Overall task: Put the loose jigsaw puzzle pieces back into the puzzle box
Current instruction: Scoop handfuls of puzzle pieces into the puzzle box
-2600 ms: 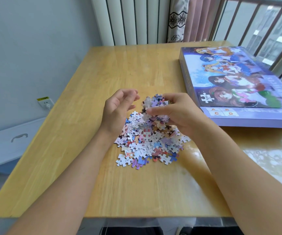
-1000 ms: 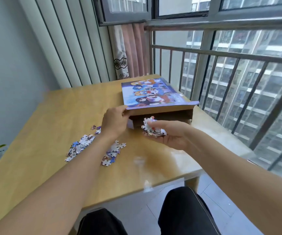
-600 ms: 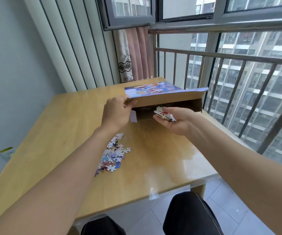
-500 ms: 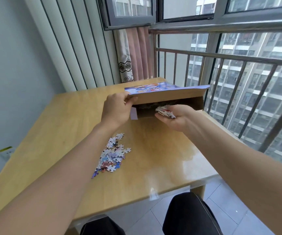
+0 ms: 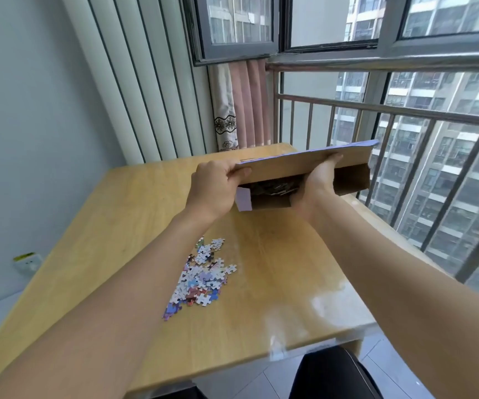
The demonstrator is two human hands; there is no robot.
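The puzzle box sits at the far right of the wooden table, its brown near flap lifted. My left hand grips the flap's left corner. My right hand reaches into the opening, its fingers stretched up against the underside of the flap; no pieces show in it. Some puzzle pieces lie inside the box, in shadow. A pile of loose jigsaw pieces lies on the table, nearer to me and left of the box.
A window with a metal railing runs along the table's right side, and a curtain hangs at the far corner. A wall socket is low on the left wall. My knees are under the near edge.
My right hand carried a handful of pieces from the pile into the box opening, and the pieces no longer show in it. My left hand lifted the flap higher.
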